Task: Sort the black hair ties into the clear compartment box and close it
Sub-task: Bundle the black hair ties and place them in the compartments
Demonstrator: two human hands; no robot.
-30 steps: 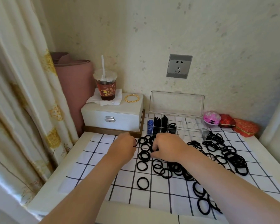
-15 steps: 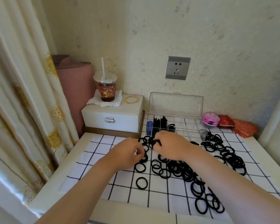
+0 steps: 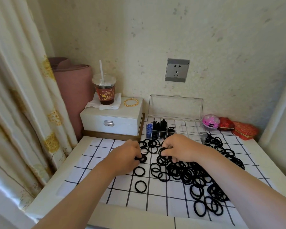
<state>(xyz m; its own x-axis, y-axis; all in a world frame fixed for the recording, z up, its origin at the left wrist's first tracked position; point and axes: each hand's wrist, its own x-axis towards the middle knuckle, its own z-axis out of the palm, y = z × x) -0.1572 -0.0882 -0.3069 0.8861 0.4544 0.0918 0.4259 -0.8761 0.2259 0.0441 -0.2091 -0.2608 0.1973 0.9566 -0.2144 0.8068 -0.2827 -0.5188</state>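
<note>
the checked cloth [image 3: 96, 162] fills the lower half of the frame. most of the black hair ties [image 3: 188, 176] lie loose on it, in a band from centre to lower right, so the sorting looks far from done. the clear compartment box [image 3: 185, 128] stands just above centre with its lid up against the wall. a few cells on its left hold dark ties, and those on the right look bare. the change is in the hands. the left hand [image 3: 125, 156], close against the right half a second ago, has dropped a little toward centre-left and curls its fingers onto a tie or two at the pile's left edge. the right hand [image 3: 180, 149], just right of centre and just below the box, pinches a small bunch of loops in curled fingers. i judge both are gathering, not yet loading. a second ago both hands sat higher, nearer the box. the two lone ties [image 3: 140, 186] at lower centre lie as they did.
</note>
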